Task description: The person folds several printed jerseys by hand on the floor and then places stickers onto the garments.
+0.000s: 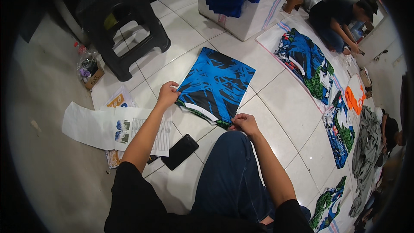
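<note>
A folded blue and black patterned jersey [215, 84] lies on the white tiled floor, its white-trimmed collar towards my knee and green fabric showing under that edge. At its left corner my left hand [168, 94] pinches the cloth between thumb and fingers. My right hand [245, 124] grips the near right corner, just beyond my bent knee. To the left lie printed sheets of paper [142, 131] with small shirt pictures and a table. A black smartphone [179, 152] rests beside the sheets.
A black plastic stool [124, 29] stands at upper left, near a small cardboard box [94, 79]. A white block [239, 22] bears blue cloth. Patterned jerseys [307, 61] lie in piles at right, with grey fabric [367, 155] beyond. Other people sit at the right side.
</note>
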Available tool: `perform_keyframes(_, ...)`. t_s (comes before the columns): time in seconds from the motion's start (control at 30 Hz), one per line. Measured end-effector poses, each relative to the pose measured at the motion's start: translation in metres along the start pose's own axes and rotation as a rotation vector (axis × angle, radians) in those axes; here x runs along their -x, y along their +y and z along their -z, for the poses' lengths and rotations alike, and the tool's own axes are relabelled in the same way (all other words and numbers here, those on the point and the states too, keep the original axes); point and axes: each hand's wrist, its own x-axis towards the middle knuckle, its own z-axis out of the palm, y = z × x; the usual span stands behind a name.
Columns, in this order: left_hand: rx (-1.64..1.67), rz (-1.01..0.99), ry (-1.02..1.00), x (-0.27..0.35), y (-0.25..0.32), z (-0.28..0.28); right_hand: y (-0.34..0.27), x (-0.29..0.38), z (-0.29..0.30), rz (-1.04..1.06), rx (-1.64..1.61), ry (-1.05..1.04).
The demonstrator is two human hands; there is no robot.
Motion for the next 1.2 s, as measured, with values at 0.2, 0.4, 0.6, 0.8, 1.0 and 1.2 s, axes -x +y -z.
perform_keyframes(0.2, -0.201, -0.024, 0.076, -0.008, -0.014, 0.006, 0.006, -0.01, 0.0, -0.036, 0.033, -0.05)
perform_keyframes(0.4, -0.637, -0.442, 0.217, 0.045, 0.039, -0.039, 0.045, 0.038, 0.038, 0.192, 0.115, 0.189)
perform_keyframes(0.6, -0.448, -0.727, -0.25, 0.102, 0.069, -0.104, 0.08, 0.167, 0.086, -0.014, -0.06, 0.299)
perform_keyframes(0.8, -0.672, -0.892, -0.443, 0.119, 0.072, -0.125, 0.137, 0.275, 0.134, -0.002, -0.154, 0.548)
perform_keyframes(1.0, -0.529, -0.94, -0.358, 0.117, 0.112, -0.143, 0.201, 0.291, 0.149, -0.086, -0.266, 0.554)
perform_keyframes(1.2, -0.425, -0.693, -0.64, 0.15, 0.19, -0.196, 0.203, 0.276, 0.151, -0.056, -0.222, 0.49)
